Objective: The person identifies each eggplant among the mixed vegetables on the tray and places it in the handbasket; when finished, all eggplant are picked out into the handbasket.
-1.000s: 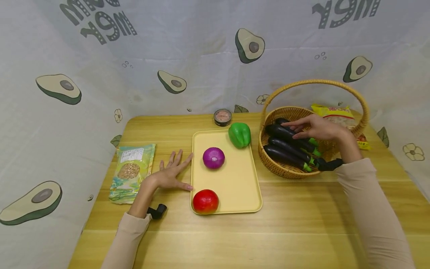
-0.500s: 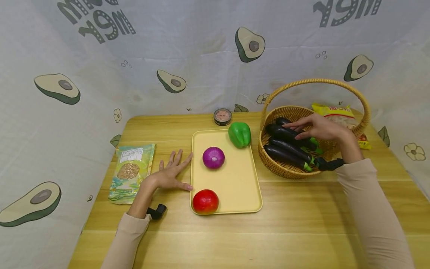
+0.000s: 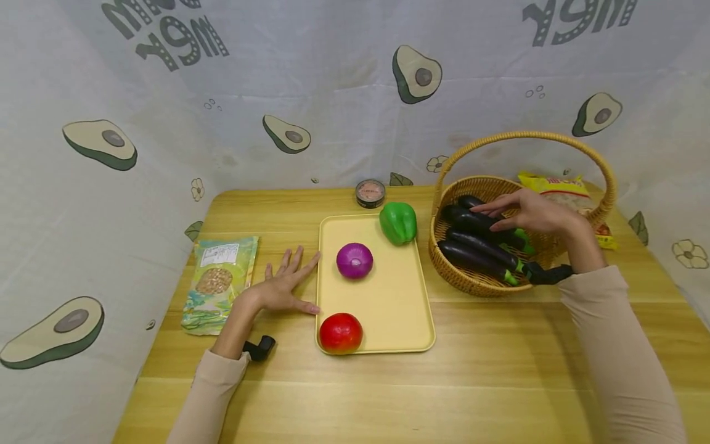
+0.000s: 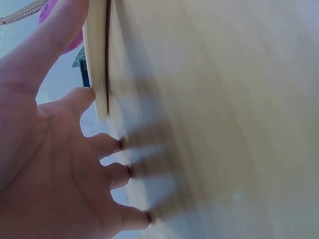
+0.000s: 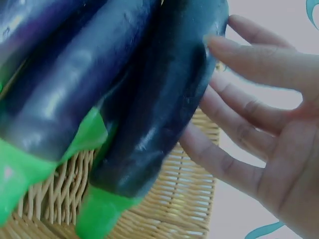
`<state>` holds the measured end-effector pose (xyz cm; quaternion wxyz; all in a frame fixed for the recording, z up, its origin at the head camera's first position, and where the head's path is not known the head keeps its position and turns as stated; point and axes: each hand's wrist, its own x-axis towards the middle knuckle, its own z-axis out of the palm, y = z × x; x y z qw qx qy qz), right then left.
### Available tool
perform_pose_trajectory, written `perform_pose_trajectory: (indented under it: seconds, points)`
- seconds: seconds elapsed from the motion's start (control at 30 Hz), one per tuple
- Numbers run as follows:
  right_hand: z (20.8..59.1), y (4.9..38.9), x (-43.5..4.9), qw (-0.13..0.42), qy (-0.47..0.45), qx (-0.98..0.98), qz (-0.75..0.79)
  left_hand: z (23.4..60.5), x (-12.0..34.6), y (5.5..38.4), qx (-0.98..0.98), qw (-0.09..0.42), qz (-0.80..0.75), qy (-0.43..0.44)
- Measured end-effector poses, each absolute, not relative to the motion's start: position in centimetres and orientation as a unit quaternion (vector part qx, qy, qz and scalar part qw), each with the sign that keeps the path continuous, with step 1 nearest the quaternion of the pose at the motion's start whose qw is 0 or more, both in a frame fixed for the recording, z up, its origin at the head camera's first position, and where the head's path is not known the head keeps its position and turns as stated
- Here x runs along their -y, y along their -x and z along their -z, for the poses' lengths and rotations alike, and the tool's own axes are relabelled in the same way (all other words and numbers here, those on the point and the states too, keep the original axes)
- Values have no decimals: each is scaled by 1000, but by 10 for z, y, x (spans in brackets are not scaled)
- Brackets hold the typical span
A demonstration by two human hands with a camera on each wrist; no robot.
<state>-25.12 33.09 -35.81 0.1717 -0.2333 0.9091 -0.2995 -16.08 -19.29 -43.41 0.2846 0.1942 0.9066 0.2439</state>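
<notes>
My left hand [image 3: 280, 291] is spread on the table, its thumb and index fingertip at the left edge of the yellow tray [image 3: 391, 296]. In the left wrist view, the other fingertips rest on the wood. Over the wicker basket [image 3: 468, 285], my right hand [image 3: 535, 213] holds the upper dark eggplant [image 3: 481, 223] between thumb and fingers. In the right wrist view the thumb presses the near side of this eggplant [image 5: 164, 94], with fingers reaching behind it. Several eggplants with green stem ends lie together in the basket, such as the lowest eggplant [image 3: 471, 258].
On the tray are a purple onion [image 3: 355, 260], a red tomato-like fruit [image 3: 341, 333] and a green bell pepper [image 3: 398, 223] at its corner. A round tin [image 3: 370, 193] stands behind. A grain bag [image 3: 216, 287] lies left; a yellow packet [image 3: 566, 191] sits behind the basket's arched handle [image 3: 524, 135].
The upper eggplant has shifted slightly in the basket along with my right hand's fingers. My left hand has stayed at the tray's edge. The head view has moved slightly.
</notes>
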Motion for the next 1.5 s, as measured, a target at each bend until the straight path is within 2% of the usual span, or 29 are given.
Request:
perform_pose_trajectory:
  seconds: [0.2, 0.43, 0.57, 0.77, 0.93, 1.07, 1.2, 1.5]
  points:
    - [345, 240, -325, 205, 223, -912, 275, 426, 199, 162, -905, 266, -264, -200]
    - [316, 223, -296, 238, 217, -913, 251, 411, 190, 175, -955, 121, -219, -156]
    - [300, 207, -265, 240, 236, -910, 243, 392, 176, 184, -966, 74, -209, -131]
    - [298, 188, -218, 191, 259, -914, 248, 369, 143, 194, -973, 19, -193, -129]
    - [317, 192, -177, 82, 266, -934, 223, 361, 121, 198, -975, -20, -180, -132]
    - [336, 197, -148, 8, 253, -950, 182, 364, 109, 199, -979, -29, -163, -121]
    - [352, 199, -128, -11, 232, -961, 151, 371, 101, 198, -981, -21, -155, -115]
    - [375, 200, -115, 3, 188, -972, 138, 389, 94, 195, -976, -14, -180, -125]
